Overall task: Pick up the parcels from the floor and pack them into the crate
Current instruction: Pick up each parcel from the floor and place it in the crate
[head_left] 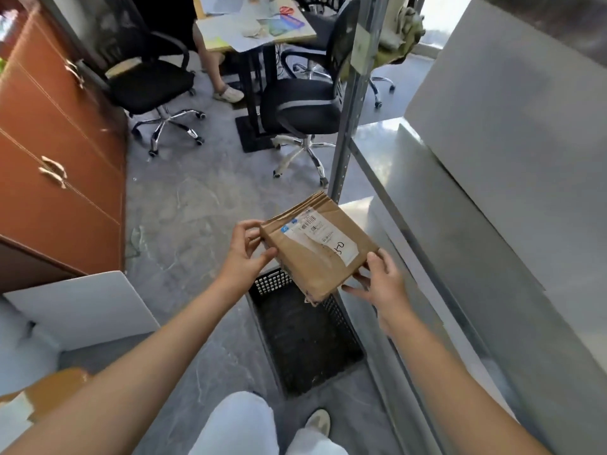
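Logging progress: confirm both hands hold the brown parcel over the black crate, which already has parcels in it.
Not quite: the head view shows the black crate empty. The rest stands: left hand and right hand hold the brown parcel over it.

Both arms reach forward; left hand (244,249) and right hand (381,282) grip opposite edges.

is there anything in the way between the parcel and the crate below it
Nothing visible. The brown paper parcel with the white label, held by the left hand and right hand, hangs over the far end of the black perforated plastic crate, whose visible floor looks empty.
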{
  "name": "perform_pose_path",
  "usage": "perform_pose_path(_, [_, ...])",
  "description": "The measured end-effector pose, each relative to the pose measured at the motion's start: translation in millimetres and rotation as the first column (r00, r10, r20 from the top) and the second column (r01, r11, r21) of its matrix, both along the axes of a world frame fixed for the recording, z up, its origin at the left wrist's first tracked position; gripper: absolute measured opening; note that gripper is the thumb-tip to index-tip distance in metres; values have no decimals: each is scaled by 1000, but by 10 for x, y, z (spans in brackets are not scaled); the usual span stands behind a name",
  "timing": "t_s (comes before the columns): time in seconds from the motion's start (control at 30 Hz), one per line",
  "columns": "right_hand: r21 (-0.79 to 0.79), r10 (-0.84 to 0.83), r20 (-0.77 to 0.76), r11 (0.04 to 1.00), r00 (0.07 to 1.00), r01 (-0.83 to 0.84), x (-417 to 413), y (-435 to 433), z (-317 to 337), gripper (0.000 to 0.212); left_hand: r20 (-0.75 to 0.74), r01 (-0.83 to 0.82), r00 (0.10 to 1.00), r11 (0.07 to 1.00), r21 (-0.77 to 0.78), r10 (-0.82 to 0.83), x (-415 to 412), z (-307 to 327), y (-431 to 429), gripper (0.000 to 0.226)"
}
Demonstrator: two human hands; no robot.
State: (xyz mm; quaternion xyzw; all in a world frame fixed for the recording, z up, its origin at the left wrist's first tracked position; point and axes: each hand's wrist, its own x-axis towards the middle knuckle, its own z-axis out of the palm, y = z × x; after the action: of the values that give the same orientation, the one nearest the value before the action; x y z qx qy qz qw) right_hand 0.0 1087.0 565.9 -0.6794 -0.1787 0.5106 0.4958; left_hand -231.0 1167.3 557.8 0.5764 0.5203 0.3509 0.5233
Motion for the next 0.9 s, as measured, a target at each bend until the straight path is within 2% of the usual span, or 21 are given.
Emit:
perform_pose_path(0.13, [-118,-31,3,993,1000,32,-158,261,-329,35,126,-63,988,980,-189,88,8,-321,289,35])
perform_pose_path(0.27, [-228,-75,1,971,997,73,-321,528,-685,40,124,-56,988,953,-297,97,-22,-715,628,39])
perform_pose_path(0.47, [-364,-158,-6,920,987,145,-601,918,-1548,26,-58,-37,998,927,-373,17,-153,-1668,1265,31])
perform_pose_path(0.6, [-434,-209,-19,883,978,180,-788,1126,-2548,36,-155,59,979,913,-403,-132,-235,-2615,1638,29])
perform_pose_path(0.7, [-491,-225,-34,852,974,180,-899,1174,-3373,37,-255,124,937,912,-392,-237,-261,-3440,1732,37])
perform_pose_path(0.9, [-565,-153,-37,818,988,105,-929,1184,-4989,42,-447,116,854,935,-335,-266,-273,-4896,1596,37])
